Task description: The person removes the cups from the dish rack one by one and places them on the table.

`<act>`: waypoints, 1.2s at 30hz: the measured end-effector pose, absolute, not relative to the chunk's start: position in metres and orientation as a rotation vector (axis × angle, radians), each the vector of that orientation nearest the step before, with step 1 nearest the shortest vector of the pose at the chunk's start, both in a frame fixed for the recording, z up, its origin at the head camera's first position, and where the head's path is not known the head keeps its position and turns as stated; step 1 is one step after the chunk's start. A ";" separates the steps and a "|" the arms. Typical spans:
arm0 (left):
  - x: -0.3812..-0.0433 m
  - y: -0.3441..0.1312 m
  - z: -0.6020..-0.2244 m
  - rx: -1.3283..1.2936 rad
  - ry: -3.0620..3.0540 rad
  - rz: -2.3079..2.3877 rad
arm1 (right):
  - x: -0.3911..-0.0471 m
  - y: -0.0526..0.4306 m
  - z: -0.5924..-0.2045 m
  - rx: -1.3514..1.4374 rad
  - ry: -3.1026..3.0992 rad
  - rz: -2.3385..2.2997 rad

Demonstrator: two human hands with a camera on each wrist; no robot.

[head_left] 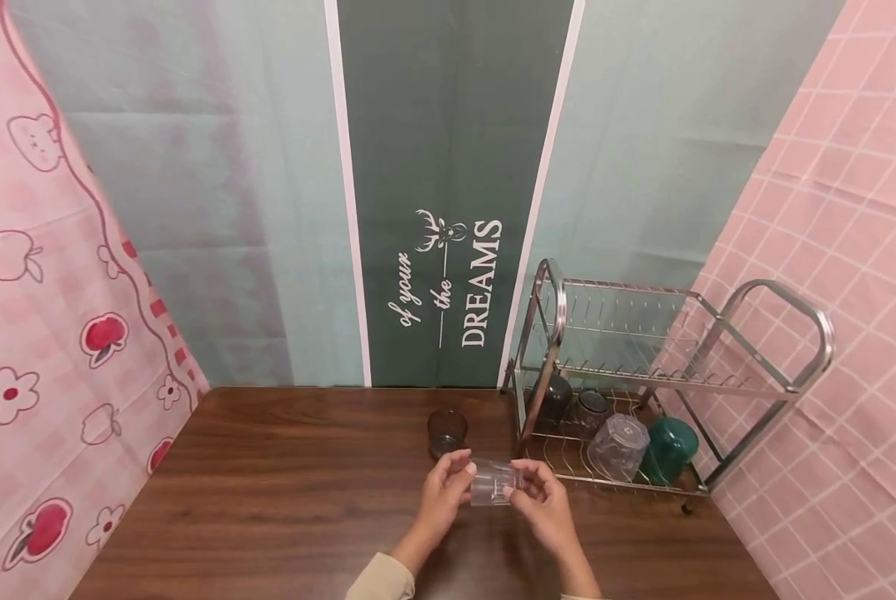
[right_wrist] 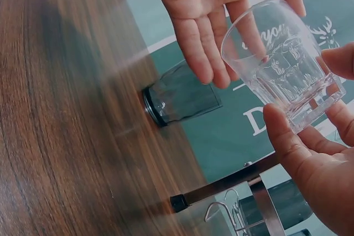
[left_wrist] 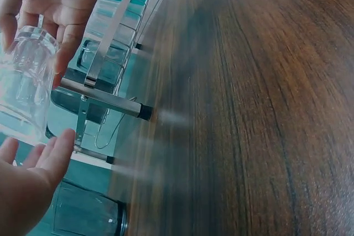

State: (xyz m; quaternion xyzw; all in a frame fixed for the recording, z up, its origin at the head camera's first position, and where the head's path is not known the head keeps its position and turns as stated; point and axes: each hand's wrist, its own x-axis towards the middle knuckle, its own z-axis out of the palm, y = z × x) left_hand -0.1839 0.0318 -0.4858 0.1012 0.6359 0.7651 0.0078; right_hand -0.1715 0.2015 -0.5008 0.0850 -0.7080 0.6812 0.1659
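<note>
On my feed, four glasses (head_left: 618, 447) sit on the rack (head_left: 825, 335); two seem left. My right hand (head_left: 548, 504) pinches the clear glass (head_left: 490, 485) above the desk (head_left: 267, 475), left hand's (head_left: 440, 500) fingers loosely extended at its rim; the dark glass (head_left: 447, 428) stands behind.

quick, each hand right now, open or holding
Left hand: at the clear glass's mouth; grip can't be told.
Right hand: holding the clear glass near its base.

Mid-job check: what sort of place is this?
Possibly a kitchen corner staged with hangings, though I can't be sure: there's a metal dish rack with glasses in it, a wooden table and creased, printed cloths behind and beside it.
</note>
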 end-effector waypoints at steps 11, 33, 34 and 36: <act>-0.186 0.025 -0.485 0.357 1.909 2.471 | -0.178 0.196 -0.500 0.300 -2.020 1.995; -0.198 0.004 -0.488 0.360 2.177 2.397 | -0.175 0.192 -0.490 0.302 -2.377 1.736; -0.200 0.003 -0.490 0.347 2.223 2.370 | -0.175 0.194 -0.490 0.310 -2.414 1.703; -0.205 0.000 -0.496 0.326 2.314 2.317 | -0.176 0.197 -0.487 0.342 -2.491 1.613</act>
